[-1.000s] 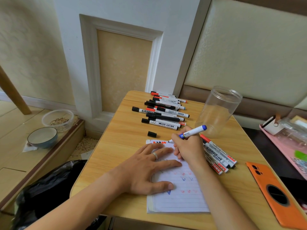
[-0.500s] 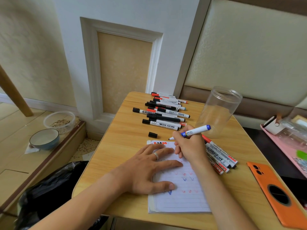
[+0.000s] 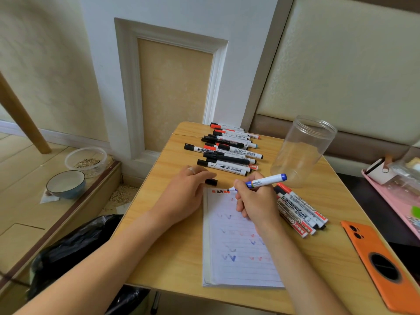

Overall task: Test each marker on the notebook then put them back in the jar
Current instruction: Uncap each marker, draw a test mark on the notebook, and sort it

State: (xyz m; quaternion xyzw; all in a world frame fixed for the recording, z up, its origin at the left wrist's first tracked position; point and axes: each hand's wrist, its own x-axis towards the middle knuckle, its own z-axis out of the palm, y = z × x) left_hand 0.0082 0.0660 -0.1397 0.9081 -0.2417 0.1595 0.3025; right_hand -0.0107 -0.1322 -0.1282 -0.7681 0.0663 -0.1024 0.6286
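Observation:
My right hand (image 3: pixel 255 201) grips an uncapped blue marker (image 3: pixel 264 181) above the top of the lined notebook (image 3: pixel 236 264), which bears blue and red test marks. Left of the notebook, my left hand (image 3: pixel 185 194) reaches with curled fingers to a loose black cap (image 3: pixel 211 182) on the table; whether the fingertips touch the cap I cannot tell. The clear jar (image 3: pixel 300 151) stands with nothing in it behind my right hand. A row of several capped markers (image 3: pixel 227 151) lies at the far side of the table. Another pile of markers (image 3: pixel 300 212) lies right of the notebook.
An orange phone case (image 3: pixel 381 264) lies at the right front of the wooden table (image 3: pixel 177 258). A pink tray (image 3: pixel 393 198) with items sits further right. On the floor at left are a black bag (image 3: pixel 75 248), a bowl (image 3: pixel 66 184) and a plastic tub (image 3: pixel 86 159).
My left hand left the notebook page and slid forward to the black cap. My right hand lifted the blue marker's tip off the paper.

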